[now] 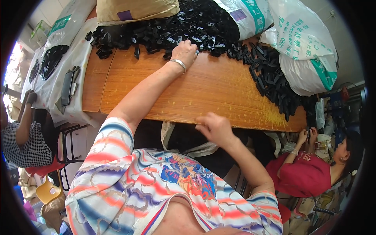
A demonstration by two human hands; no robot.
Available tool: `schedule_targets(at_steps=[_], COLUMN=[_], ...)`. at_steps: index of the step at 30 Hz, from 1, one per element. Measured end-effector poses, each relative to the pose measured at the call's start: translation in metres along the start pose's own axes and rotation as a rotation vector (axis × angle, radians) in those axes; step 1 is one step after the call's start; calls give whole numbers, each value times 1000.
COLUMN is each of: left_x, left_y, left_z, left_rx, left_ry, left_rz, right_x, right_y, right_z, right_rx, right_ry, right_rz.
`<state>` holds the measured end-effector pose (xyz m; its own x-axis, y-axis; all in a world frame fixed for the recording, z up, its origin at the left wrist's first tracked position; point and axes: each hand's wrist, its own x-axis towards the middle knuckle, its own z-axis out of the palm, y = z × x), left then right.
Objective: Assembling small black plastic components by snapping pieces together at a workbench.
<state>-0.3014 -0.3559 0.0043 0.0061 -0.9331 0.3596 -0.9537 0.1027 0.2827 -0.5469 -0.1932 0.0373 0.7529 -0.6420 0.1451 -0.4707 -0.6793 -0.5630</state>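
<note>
My left hand (184, 53), with a silver bracelet on the wrist, reaches across the wooden table (188, 92) and rests at the edge of a big heap of small black plastic parts (172, 29), fingers curled among them. My right hand (213, 127) hovers at the table's near edge, fingers bent; whether it holds a part I cannot tell. More black parts (274, 78) trail along the table's right side.
White printed sacks (305, 43) lie at the back right and a tan sack (135, 9) at the back. A white sheet (58, 86) at the left carries a phone and more black parts. Seated people flank me: a checked sleeve (23, 145) left, a red top (301, 174) right.
</note>
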Motion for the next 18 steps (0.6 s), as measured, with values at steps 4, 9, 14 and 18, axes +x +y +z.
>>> schedule_targets(at_steps=[4, 9, 14, 18], left_x=[-10, -35, -55, -75], left_y=[7, 9, 20, 44], left_z=[-4, -4, -15, -36], left_rx=[-21, -95, -198, -277], left_ry=[79, 104, -27, -137], left_rz=[89, 166, 134, -44], right_x=[64, 151, 175, 160], right_y=[68, 136, 153, 151], right_z=[-23, -39, -45, -43], right_rx=[-142, -393, -461, -369], right_ry=[311, 465, 393, 400], right_rz=[-25, 139, 237, 275])
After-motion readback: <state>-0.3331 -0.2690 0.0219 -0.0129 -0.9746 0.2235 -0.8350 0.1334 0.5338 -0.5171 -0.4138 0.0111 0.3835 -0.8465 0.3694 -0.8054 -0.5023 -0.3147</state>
